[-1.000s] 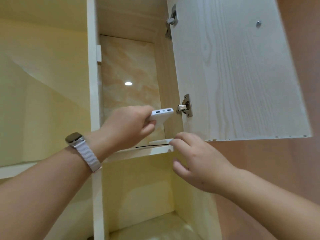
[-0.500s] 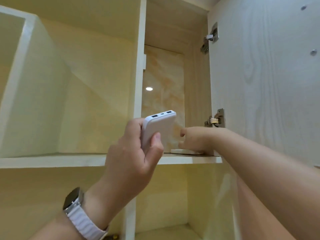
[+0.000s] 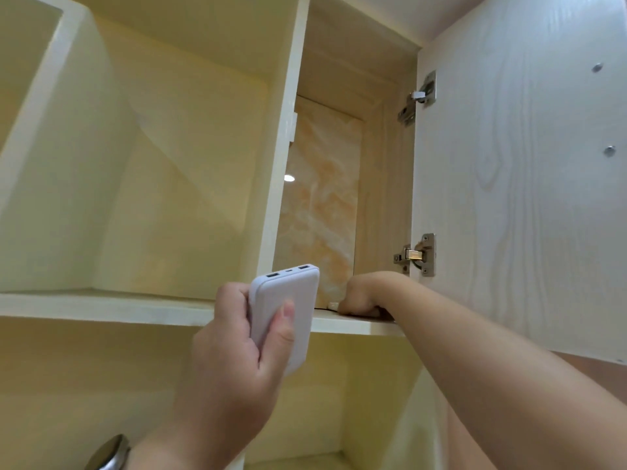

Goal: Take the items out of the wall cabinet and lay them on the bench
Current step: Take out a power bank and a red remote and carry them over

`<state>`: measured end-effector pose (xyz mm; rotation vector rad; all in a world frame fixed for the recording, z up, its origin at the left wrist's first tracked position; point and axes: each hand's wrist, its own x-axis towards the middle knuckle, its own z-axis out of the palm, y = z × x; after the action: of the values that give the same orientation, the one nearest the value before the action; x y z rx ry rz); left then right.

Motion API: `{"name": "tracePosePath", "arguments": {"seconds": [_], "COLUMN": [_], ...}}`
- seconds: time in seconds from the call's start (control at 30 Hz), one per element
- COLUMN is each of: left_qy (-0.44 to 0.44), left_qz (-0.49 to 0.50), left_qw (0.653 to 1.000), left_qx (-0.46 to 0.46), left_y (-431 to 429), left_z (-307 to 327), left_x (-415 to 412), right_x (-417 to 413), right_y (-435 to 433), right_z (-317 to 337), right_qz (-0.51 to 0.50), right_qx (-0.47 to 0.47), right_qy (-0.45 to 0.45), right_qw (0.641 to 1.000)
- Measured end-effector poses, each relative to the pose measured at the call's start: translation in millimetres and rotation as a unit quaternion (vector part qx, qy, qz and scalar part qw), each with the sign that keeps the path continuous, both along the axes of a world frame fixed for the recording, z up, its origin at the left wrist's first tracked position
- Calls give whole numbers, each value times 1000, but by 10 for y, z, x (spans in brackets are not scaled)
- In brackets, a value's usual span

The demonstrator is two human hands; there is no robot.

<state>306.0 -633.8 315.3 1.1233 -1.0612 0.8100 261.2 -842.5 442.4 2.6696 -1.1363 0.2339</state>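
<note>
I look up into a cream wall cabinet (image 3: 278, 198). My left hand (image 3: 234, 361) holds a white power bank (image 3: 288, 310) upright in front of the shelf edge, ports facing up. My right hand (image 3: 364, 295) reaches onto the shelf (image 3: 353, 324) of the right compartment, fingers curled down over a small flat white item (image 3: 333, 304) of which only a corner shows. A thin dark line lies on the shelf beside it. Whether the right hand grips that item is hidden.
The cabinet door (image 3: 522, 184) stands open at the right, with two metal hinges (image 3: 419, 254). An open compartment (image 3: 163, 184) lies to the left, and a lower one below the shelf. A watch (image 3: 108, 452) sits on my left wrist.
My left hand has drawn the power bank out of the compartment and turned it upright. My right hand has gone from the shelf's front edge into the compartment and curled over the flat item.
</note>
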Motion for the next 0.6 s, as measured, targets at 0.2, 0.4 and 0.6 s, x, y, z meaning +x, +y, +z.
{"name": "tracePosePath", "arguments": {"seconds": [0.2, 0.4, 0.6], "left_qy": [71, 76, 89], "left_qz": [-5, -33, -55], "left_qw": [997, 996, 994], "left_qx": [23, 30, 16], "left_y": [-3, -65, -185], "left_z": [-130, -256, -488], "left_x": [-5, -174, -413], "right_x": [-118, -376, -886], "right_y": [-2, 269, 322], "right_z": [-6, -141, -420], "right_qz": [46, 48, 117], "right_qx": [-33, -189, -265], "right_qy": [-82, -139, -286], "right_qw": [995, 971, 913]}}
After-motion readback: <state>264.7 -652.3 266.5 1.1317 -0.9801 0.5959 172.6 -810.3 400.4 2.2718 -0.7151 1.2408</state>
